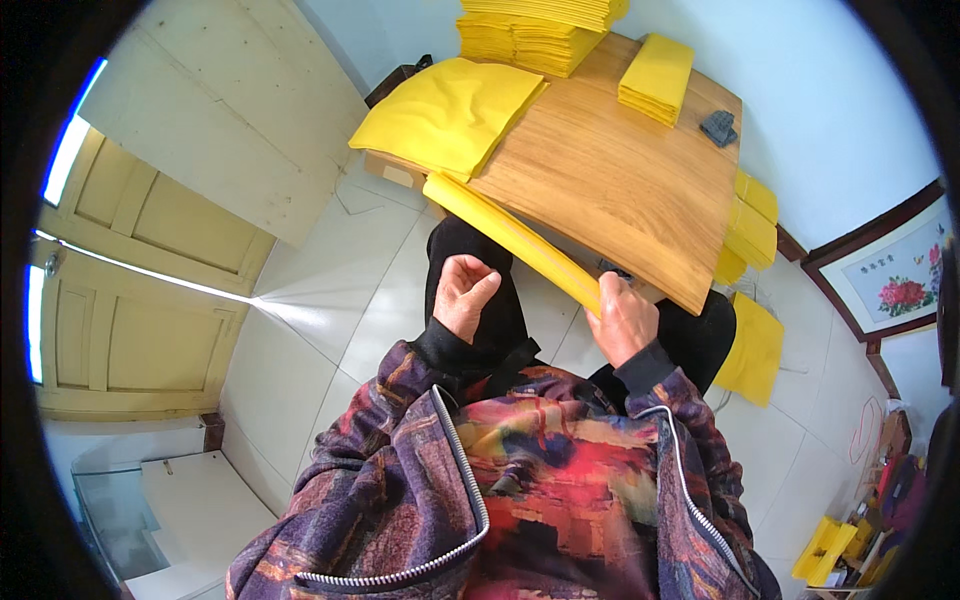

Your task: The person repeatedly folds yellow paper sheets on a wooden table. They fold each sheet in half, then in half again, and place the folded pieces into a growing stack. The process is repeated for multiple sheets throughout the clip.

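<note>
My right hand (625,318) is closed round the near right end of a long, narrow yellow paper bundle (515,243). The bundle slants along the table's near edge, and its far end is close to a flat stack of yellow sheets (440,118). Whether it is folded or rolled I cannot tell. My left hand (465,297) hovers over my left knee, apart from the bundle, its fingers loosely curled with nothing visible in them.
The wooden table (620,150) bears tall yellow stacks (530,40), a narrow folded stack (657,80) and a crumpled grey cloth (718,127). More yellow paper (752,350) lies low at the right. A framed flower picture (890,265) leans at the wall; a cream door (130,280) is left.
</note>
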Demonstrator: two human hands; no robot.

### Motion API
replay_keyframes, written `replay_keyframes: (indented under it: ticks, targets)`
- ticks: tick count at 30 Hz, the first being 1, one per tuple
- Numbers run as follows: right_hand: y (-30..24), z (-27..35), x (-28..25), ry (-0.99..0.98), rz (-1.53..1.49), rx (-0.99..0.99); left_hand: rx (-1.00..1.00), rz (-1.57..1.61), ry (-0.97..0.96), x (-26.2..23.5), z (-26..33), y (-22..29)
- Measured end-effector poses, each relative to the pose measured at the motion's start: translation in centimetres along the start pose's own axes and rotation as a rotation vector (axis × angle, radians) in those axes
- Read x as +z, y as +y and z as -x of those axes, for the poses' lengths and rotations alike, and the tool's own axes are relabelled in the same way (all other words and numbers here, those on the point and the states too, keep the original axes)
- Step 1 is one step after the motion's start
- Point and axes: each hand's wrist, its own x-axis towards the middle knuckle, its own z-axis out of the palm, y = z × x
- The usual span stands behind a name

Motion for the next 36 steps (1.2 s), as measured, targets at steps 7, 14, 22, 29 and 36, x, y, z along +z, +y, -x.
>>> replay_keyframes:
  ticks: [7,14,22,29,36]
  targets:
    - [-1.1,0.3,-0.8,0.117,0.017,-0.172,-0.182,0.551,-0.306,2.3,0.1,-0.7]
    - [-2.3,0.4,-0.4,-0.077,-0.159,-0.018,-0.129,0.731,-0.313,4.1,-0.4,0.8]
    - [-1.2,-0.8,0.8,-0.517,-1.111,-0.027,-0.067,0.559,-0.487,6.2,-3.7,3.4]
    - [3.1,-7.7,-3.0,-0.031,-0.783,-0.100,0.348,-0.180,-0.544,14.9,-8.0,9.2]
    - [7.8,-10.8,-0.6,0.240,-0.782,-0.065,0.470,-0.152,-0.562,20.2,-11.2,5.1]
